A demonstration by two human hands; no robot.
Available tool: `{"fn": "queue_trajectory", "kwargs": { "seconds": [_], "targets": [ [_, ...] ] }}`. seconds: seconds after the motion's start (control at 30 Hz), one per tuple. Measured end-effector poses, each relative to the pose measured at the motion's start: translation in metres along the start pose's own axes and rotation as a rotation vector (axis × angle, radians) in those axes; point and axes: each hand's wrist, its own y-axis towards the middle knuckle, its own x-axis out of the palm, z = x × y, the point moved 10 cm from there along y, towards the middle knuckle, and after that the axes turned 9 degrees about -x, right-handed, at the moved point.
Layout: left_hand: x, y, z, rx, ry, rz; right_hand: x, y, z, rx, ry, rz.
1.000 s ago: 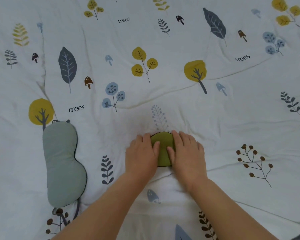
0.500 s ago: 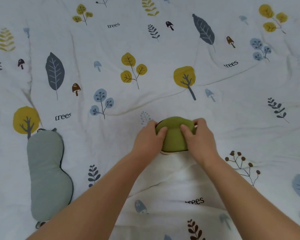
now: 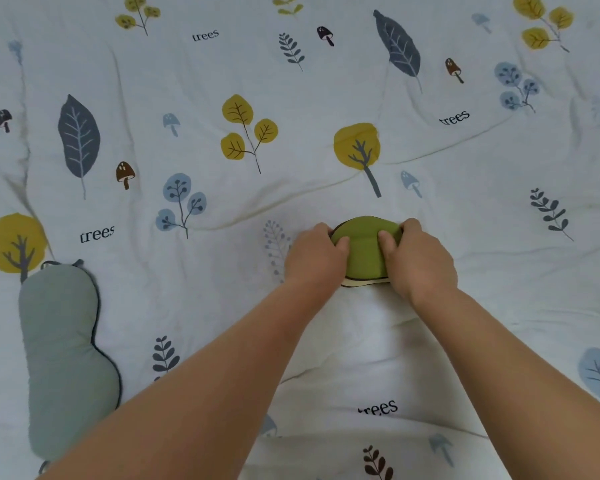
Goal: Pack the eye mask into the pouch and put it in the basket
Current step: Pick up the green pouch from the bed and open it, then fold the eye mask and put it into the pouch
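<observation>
A green eye mask (image 3: 365, 249), folded over, lies on the bedspread in the middle of the view. A cream underside with dark trim shows at its near edge. My left hand (image 3: 317, 252) grips its left side and my right hand (image 3: 420, 258) grips its right side, with both thumbs pressing on top. A grey-green eye mask (image 3: 61, 355) with dark piping and a strap lies flat at the lower left, well apart from my hands. I see no pouch and no basket.
Everything rests on a soft white bedspread (image 3: 326, 98) printed with leaves, trees and mushrooms. It is wrinkled, with a raised fold just below my hands.
My hands went from pressing flat on the green eye mask to gripping its two sides. The mask now sits a little farther from me, bunched into a wider, rounder shape.
</observation>
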Motion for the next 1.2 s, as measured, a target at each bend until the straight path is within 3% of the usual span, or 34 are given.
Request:
{"fn": "queue_trajectory", "kwargs": {
  "seconds": [0.33,0.63,0.83,1.07,1.2],
  "targets": [
    [-0.055,-0.022,-0.027,-0.066,0.081,0.115,-0.033,-0.04,-0.057,-0.2,-0.184,0.231],
    [-0.104,-0.06,-0.085,-0.108,0.046,0.154,0.018,-0.103,-0.146,-0.616,-0.174,0.017],
    [-0.141,-0.079,-0.149,-0.2,0.026,0.215,0.069,-0.141,-0.195,-0.787,-0.231,-0.177],
    [-0.19,-0.098,-0.226,-0.315,-0.028,0.398,0.116,-0.169,-0.256,-0.957,-0.321,-0.265],
    [-0.214,-0.109,-0.264,-0.46,0.123,0.539,0.139,-0.174,-0.282,-0.973,-0.331,-0.329]
  ]
}}
